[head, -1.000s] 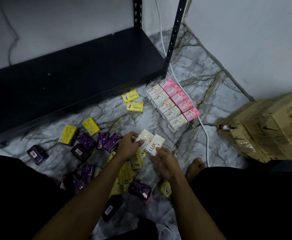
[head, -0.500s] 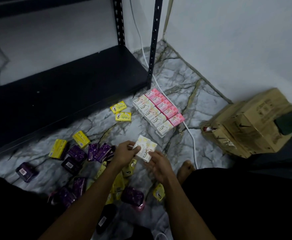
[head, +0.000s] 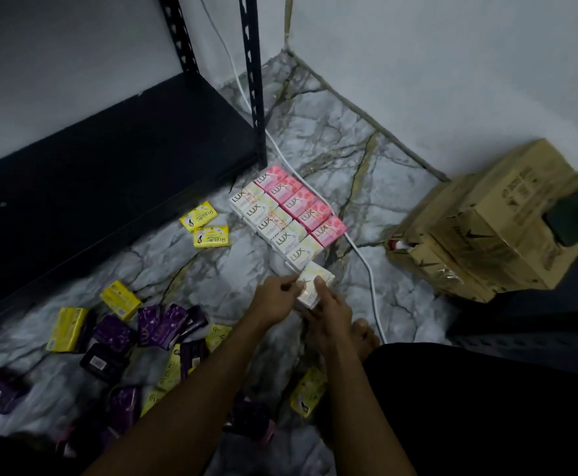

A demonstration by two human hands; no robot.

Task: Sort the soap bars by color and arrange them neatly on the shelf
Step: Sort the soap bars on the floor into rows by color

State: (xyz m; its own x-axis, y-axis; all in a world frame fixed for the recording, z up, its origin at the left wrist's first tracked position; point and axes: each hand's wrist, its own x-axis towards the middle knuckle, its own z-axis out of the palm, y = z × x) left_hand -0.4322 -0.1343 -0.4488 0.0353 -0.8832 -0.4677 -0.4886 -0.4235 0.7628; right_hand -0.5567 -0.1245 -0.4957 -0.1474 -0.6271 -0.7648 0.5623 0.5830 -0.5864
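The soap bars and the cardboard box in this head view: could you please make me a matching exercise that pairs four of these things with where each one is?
Things
1. row of pink Lux soap bars
2. two yellow Fruitale soap bars
3. white soap bars held in both hands
4. brown cardboard box

Places
A. against the wall on the right
B. at the near end of the white Lux row
C. alongside the white cable
D. on the floor just in front of the black metal shelf

Pairs: 1-C, 2-D, 3-B, 4-A
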